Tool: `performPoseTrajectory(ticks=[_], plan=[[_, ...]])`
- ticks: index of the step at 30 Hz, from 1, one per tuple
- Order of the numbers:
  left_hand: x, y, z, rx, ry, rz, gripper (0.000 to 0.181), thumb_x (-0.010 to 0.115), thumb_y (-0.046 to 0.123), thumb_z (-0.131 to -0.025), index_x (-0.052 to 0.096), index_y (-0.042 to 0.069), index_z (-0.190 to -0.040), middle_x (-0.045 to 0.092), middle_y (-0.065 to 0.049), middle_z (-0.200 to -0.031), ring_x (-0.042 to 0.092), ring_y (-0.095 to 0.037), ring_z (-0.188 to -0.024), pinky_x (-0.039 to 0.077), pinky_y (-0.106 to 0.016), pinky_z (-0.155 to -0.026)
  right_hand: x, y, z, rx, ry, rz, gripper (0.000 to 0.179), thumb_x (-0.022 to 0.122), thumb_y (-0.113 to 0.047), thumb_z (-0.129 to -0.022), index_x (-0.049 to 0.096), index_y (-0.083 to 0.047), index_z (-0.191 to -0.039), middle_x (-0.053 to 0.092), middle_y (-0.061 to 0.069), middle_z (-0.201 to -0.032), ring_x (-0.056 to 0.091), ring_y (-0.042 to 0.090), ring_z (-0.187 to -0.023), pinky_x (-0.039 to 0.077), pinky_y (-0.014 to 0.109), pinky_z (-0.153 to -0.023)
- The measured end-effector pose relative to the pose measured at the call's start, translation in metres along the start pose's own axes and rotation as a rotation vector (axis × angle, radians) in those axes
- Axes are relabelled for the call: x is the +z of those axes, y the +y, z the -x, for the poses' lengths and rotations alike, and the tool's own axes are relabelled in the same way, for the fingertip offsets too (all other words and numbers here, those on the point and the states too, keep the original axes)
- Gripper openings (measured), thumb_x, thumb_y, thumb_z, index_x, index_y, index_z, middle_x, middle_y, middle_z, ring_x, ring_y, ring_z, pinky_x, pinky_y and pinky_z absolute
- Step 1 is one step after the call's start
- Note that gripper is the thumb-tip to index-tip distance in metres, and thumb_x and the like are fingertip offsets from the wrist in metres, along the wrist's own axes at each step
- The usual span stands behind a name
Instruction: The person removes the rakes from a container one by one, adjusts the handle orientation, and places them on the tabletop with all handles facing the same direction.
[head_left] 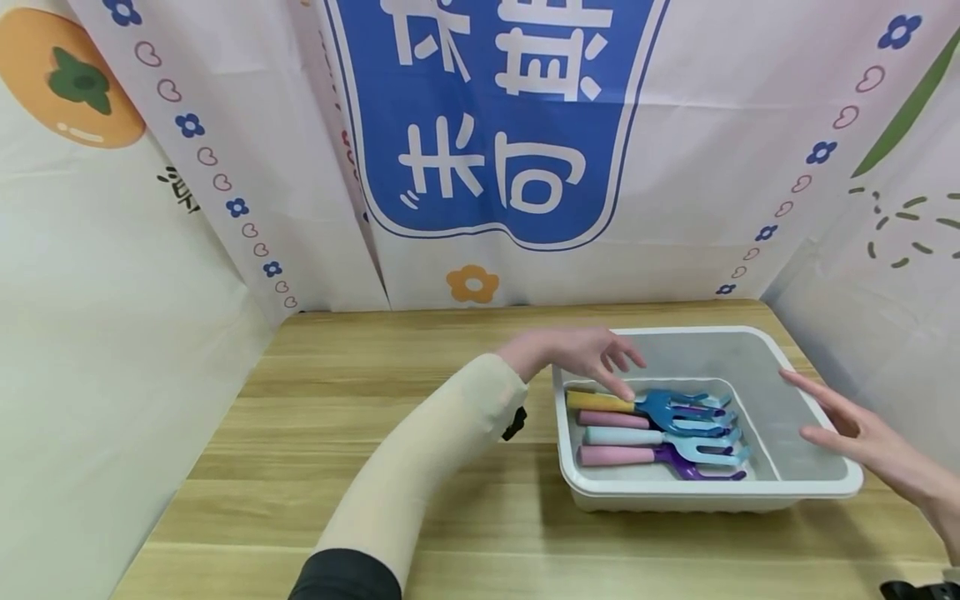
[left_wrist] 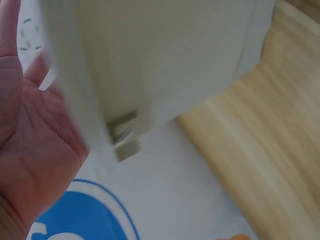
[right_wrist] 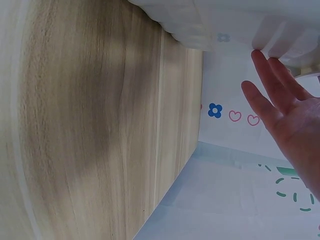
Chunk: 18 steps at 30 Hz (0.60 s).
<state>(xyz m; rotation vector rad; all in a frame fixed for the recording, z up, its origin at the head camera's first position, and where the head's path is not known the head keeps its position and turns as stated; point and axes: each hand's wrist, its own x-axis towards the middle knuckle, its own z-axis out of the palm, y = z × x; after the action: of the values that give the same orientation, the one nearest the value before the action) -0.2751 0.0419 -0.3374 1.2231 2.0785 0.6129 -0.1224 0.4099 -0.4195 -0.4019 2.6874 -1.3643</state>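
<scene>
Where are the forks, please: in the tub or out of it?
In: the head view shows the forks lying inside the tub.

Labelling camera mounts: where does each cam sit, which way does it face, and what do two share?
Head: on the head, facing forward and down at the tub of forks; left hand, right hand and left sleeve show.
Left wrist: on that wrist, facing the tub's outside close up; left palm shows.
Right wrist: on that wrist, facing across the table to the backdrop; right hand shows.
Shared, head and left wrist: tub, table, blue sign.
</scene>
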Motion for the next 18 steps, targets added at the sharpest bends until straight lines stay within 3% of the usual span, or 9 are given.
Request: performPoseTrajectory(ticks=[3, 8, 10, 14, 18], plan=[[0.006, -0.003, -0.009, -0.049, -0.022, -0.005, 0.060, 0.075, 0.040, -0.085, 0.056, 0.014, -0.136, 0.057, -0.009, -0.132, 0.053, -0.015, -0.118, 0.042, -0.021, -0.092, 0.000, 0.001, 0.000, 0.000, 0.008, 0.007, 0.066, 0.047, -0.006, -0.102, 0.015, -0.025, -0.157, 0.017, -0.029, -0.147, 0.027, -0.019, -0.117, 0.033, 0.007, -0.081], [0.011, -0.006, -0.021, -0.105, -0.042, -0.068, 0.061, 0.074, 0.044, -0.085, 0.058, 0.011, -0.134, 0.060, -0.006, -0.129, 0.055, -0.008, -0.109, 0.042, -0.019, -0.090, 0.002, 0.002, 0.000, -0.017, 0.006, -0.017, 0.067, 0.047, -0.004, -0.101, 0.015, -0.024, -0.157, 0.017, -0.029, -0.147, 0.020, -0.019, -0.120, 0.027, 0.004, -0.086], [0.013, -0.006, -0.026, -0.136, -0.052, -0.104, 0.063, 0.073, 0.047, -0.084, 0.058, 0.011, -0.134, 0.059, -0.003, -0.129, 0.055, -0.008, -0.109, 0.042, -0.018, -0.090, 0.002, 0.002, -0.001, -0.019, 0.006, -0.016, 0.068, 0.047, -0.004, -0.101, 0.015, -0.023, -0.157, 0.018, -0.029, -0.146, 0.025, -0.018, -0.120, 0.032, 0.006, -0.085], [0.017, -0.005, -0.033, -0.247, -0.072, -0.125, 0.065, 0.074, 0.051, -0.081, 0.059, 0.014, -0.133, 0.055, 0.003, -0.133, 0.050, -0.009, -0.115, 0.041, -0.022, -0.095, 0.001, 0.003, 0.000, -0.017, 0.006, -0.001, 0.068, 0.048, -0.003, -0.100, 0.016, -0.023, -0.157, 0.020, -0.030, -0.142, 0.035, -0.018, -0.111, 0.039, 0.009, -0.077], [0.020, -0.003, -0.035, -0.364, -0.087, -0.122, 0.067, 0.074, 0.057, -0.078, 0.060, 0.019, -0.132, 0.055, 0.006, -0.127, 0.048, -0.010, -0.112, 0.040, -0.027, -0.096, 0.001, 0.002, 0.000, -0.026, 0.000, -0.013, 0.067, 0.047, -0.003, -0.101, 0.016, -0.022, -0.157, 0.020, -0.029, -0.145, 0.026, -0.017, -0.120, 0.033, 0.007, -0.086]])
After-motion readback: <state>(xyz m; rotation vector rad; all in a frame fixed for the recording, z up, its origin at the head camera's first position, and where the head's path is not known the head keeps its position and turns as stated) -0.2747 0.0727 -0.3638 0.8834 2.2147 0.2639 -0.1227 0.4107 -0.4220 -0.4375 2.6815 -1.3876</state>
